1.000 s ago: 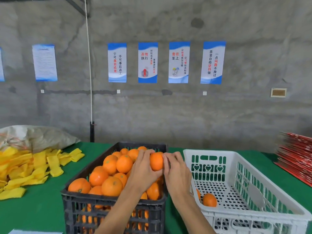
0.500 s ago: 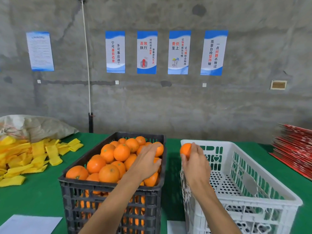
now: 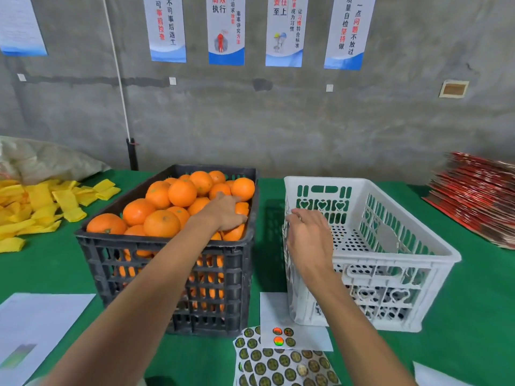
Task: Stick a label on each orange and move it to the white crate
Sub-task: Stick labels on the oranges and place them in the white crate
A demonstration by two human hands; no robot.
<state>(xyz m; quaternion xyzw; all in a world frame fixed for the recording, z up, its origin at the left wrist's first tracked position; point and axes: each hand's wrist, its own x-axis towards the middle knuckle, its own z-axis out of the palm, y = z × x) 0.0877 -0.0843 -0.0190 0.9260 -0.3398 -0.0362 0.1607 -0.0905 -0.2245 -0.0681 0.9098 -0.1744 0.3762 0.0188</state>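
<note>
Half a second ago the right hand (image 3: 308, 238) held an orange over the near left corner of the white crate (image 3: 418, 240); now that orange is out of its grip and out of sight, and the hand hangs over the same corner with fingers loosely curled, holding nothing. The left hand (image 3: 223, 211) has stayed down in the black crate (image 3: 167, 263), palm down, its fingers curling round an orange (image 3: 241, 208) at the crate's right side, with the heaped oranges (image 3: 161, 207) to its left. The view has dipped, so the sheets of round labels (image 3: 281, 360) now show on the table below and between the two wrists, just in front of both crates.

The table wears a green cloth (image 3: 50, 266). Yellow foam sleeves (image 3: 41, 207) lie far left of the left hand, beside a pale sack (image 3: 47, 160). Red flat-packed cartons (image 3: 479, 196) are stacked far right of the right hand. Behind stands a grey concrete wall with blue-and-white posters (image 3: 227, 29).
</note>
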